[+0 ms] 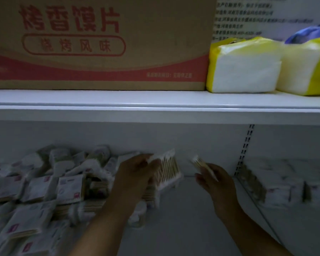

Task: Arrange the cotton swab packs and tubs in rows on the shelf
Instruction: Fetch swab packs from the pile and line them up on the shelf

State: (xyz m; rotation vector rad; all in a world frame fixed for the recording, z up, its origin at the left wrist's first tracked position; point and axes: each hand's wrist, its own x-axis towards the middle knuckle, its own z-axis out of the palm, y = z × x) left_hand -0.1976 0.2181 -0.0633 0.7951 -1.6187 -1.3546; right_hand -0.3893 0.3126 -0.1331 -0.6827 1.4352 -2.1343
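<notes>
My left hand [135, 174] grips a clear pack of wooden-stick cotton swabs [167, 169], tilted above the lower shelf [185, 215]. My right hand [214, 180] pinches a second, thinner swab pack [199, 162], held edge-on a little to the right. A loose heap of white swab packs [44, 189] covers the left part of the lower shelf. A few white tubs [61, 156] lie at the back of that heap. The picture is dim and blurred.
A shelf board [155, 111] hangs low over the work space. On it stand a brown carton [100, 43] and yellow-wrapped tissue packs [244, 67]. More white packs [277, 189] sit in the bay to the right, behind a slotted upright [245, 150].
</notes>
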